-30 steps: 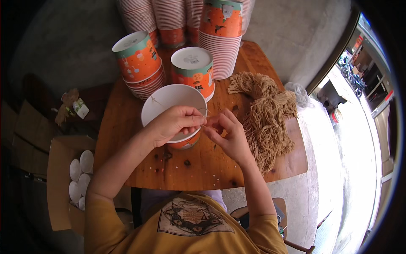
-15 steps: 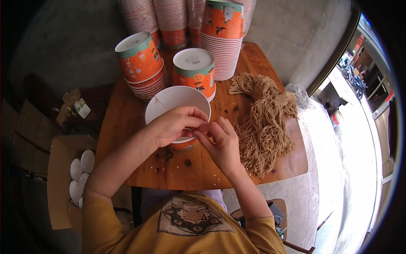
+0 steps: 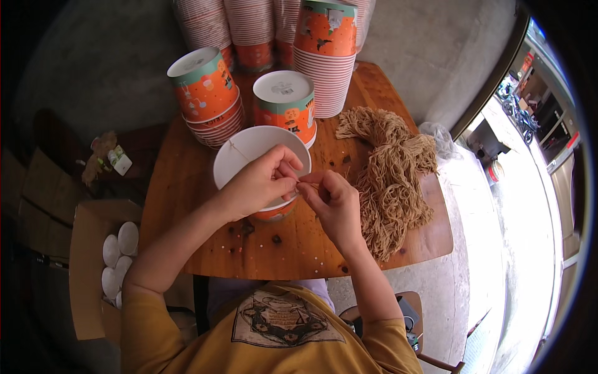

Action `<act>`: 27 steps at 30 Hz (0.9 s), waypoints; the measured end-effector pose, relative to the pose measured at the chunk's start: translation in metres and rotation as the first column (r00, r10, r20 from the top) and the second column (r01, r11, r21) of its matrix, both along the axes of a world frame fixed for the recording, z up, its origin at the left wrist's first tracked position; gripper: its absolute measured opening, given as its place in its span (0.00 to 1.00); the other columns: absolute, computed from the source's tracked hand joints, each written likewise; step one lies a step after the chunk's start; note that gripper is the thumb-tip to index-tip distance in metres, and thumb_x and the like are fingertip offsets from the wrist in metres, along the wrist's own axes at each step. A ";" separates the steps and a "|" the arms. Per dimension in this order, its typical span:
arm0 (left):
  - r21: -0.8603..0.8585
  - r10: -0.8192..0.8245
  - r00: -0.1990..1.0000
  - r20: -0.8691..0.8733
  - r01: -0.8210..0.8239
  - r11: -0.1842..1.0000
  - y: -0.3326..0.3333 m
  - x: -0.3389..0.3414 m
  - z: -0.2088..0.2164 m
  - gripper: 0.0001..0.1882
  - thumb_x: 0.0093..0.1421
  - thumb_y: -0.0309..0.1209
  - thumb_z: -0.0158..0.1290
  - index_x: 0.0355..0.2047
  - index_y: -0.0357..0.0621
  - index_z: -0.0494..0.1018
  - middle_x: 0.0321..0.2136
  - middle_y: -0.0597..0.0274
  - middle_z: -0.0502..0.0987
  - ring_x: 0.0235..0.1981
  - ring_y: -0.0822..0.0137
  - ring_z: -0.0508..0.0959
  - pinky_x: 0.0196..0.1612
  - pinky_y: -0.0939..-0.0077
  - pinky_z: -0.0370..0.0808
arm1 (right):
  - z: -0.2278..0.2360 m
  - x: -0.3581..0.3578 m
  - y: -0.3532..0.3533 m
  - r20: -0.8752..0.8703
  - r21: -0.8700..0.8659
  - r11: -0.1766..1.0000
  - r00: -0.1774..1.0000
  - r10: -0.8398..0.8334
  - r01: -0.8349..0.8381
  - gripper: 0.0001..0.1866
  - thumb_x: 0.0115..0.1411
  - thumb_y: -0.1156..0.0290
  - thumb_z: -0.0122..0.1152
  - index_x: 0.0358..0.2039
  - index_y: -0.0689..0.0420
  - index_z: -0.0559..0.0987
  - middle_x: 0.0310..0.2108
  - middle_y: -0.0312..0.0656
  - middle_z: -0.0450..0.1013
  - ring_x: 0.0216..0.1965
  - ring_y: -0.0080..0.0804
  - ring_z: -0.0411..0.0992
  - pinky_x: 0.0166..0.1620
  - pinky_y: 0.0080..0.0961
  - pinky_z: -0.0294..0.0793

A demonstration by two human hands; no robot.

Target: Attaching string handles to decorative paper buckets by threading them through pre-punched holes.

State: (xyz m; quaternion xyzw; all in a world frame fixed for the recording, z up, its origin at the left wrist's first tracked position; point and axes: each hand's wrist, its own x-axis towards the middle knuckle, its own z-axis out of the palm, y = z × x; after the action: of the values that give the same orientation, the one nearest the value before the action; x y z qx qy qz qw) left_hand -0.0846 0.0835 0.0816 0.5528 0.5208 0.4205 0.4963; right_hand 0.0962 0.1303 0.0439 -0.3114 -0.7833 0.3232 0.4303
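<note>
An orange paper bucket [image 3: 223,163] with a white inside stands mouth up on the wooden table before me. A thin tan string [image 3: 237,151] shows against its inner wall at the far left. Over the bucket's near right rim, my left hand [image 3: 265,179] pinches the string with thumb and forefinger, its other fingers loosely curled. Close against it, my right hand [image 3: 334,202] has its fingertips pressed together on the same string. Most of the string between them is hidden by the fingers. Right of my hands lies a big bundle of tan cords [image 3: 395,193].
Upside-down paper buckets stand behind: a leaning stack [image 3: 205,93], a short one [image 3: 285,103] and a tall one [image 3: 327,59]. Wrapped stacks [image 3: 252,28] line the wall. A cardboard box [image 3: 87,268] with white round pieces is at the left, a clear plastic bag [image 3: 439,140] at the right.
My left hand has turned, its fingers lifting and loosening while thumb and forefinger stay pinched. My right hand has shifted slightly right and down. The bucket is still.
</note>
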 end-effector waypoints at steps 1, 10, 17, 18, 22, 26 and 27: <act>0.024 -0.017 1.000 0.001 0.017 1.000 0.000 0.000 -0.002 0.11 0.62 0.19 0.50 0.45 0.36 0.66 0.36 0.62 0.73 0.34 0.74 0.75 0.40 0.78 0.75 | 0.000 -0.001 -0.001 0.001 -0.040 0.999 1.000 -0.018 0.018 0.07 0.55 0.71 0.67 0.32 0.58 0.79 0.21 0.39 0.69 0.21 0.30 0.67 0.27 0.27 0.69; 0.330 0.106 0.887 -0.450 0.055 0.942 -0.006 0.002 -0.007 0.02 0.62 0.19 0.50 0.35 0.35 0.70 0.39 0.61 0.68 0.38 0.71 0.76 0.43 0.77 0.75 | 0.001 -0.002 -0.004 0.038 0.004 0.999 0.998 -0.050 0.050 0.07 0.56 0.71 0.67 0.31 0.57 0.78 0.22 0.39 0.70 0.21 0.31 0.68 0.26 0.29 0.69; 0.481 0.279 0.781 -0.559 0.031 0.876 -0.009 0.011 -0.007 0.03 0.59 0.19 0.52 0.34 0.36 0.70 0.33 0.60 0.71 0.35 0.67 0.77 0.38 0.77 0.75 | -0.007 -0.005 -0.009 0.016 0.147 0.985 0.996 -0.090 0.087 0.07 0.54 0.72 0.67 0.30 0.57 0.78 0.22 0.39 0.70 0.22 0.33 0.67 0.26 0.30 0.69; 0.454 0.273 0.814 -0.512 -0.013 0.891 -0.009 0.012 -0.009 0.03 0.60 0.19 0.52 0.34 0.37 0.70 0.32 0.61 0.73 0.34 0.69 0.77 0.38 0.77 0.75 | -0.009 -0.005 -0.010 0.016 0.183 0.978 0.995 -0.102 0.098 0.07 0.54 0.72 0.68 0.30 0.57 0.77 0.22 0.39 0.70 0.23 0.34 0.68 0.27 0.30 0.70; 0.302 0.213 0.924 -0.318 -0.114 0.946 -0.009 0.013 -0.012 0.03 0.61 0.19 0.52 0.34 0.37 0.70 0.30 0.64 0.75 0.31 0.75 0.75 0.37 0.79 0.74 | -0.011 -0.006 -0.011 -0.010 0.261 0.958 0.993 -0.118 0.116 0.08 0.53 0.73 0.68 0.28 0.56 0.76 0.24 0.39 0.72 0.26 0.37 0.71 0.29 0.32 0.72; 0.283 0.208 0.930 -0.303 -0.120 0.952 -0.009 0.013 -0.009 0.03 0.61 0.19 0.52 0.34 0.38 0.70 0.29 0.67 0.75 0.31 0.79 0.74 0.37 0.80 0.74 | -0.013 -0.008 -0.011 -0.068 0.276 0.953 0.992 -0.107 0.122 0.07 0.52 0.76 0.70 0.27 0.57 0.77 0.20 0.37 0.66 0.21 0.30 0.64 0.26 0.27 0.65; 0.273 0.200 0.935 -0.292 -0.118 0.955 -0.009 0.013 -0.010 0.03 0.61 0.19 0.52 0.35 0.38 0.70 0.30 0.68 0.75 0.32 0.79 0.74 0.38 0.81 0.74 | -0.013 -0.008 -0.011 -0.071 0.283 0.951 0.991 -0.111 0.126 0.07 0.52 0.76 0.70 0.27 0.58 0.77 0.20 0.37 0.67 0.21 0.30 0.64 0.26 0.27 0.65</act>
State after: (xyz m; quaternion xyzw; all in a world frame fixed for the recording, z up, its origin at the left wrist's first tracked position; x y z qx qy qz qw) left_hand -0.0719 0.0747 0.0718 0.6270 0.5796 0.4278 0.2965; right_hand 0.0881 0.1192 0.0308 -0.2834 -0.7898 0.1880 0.5104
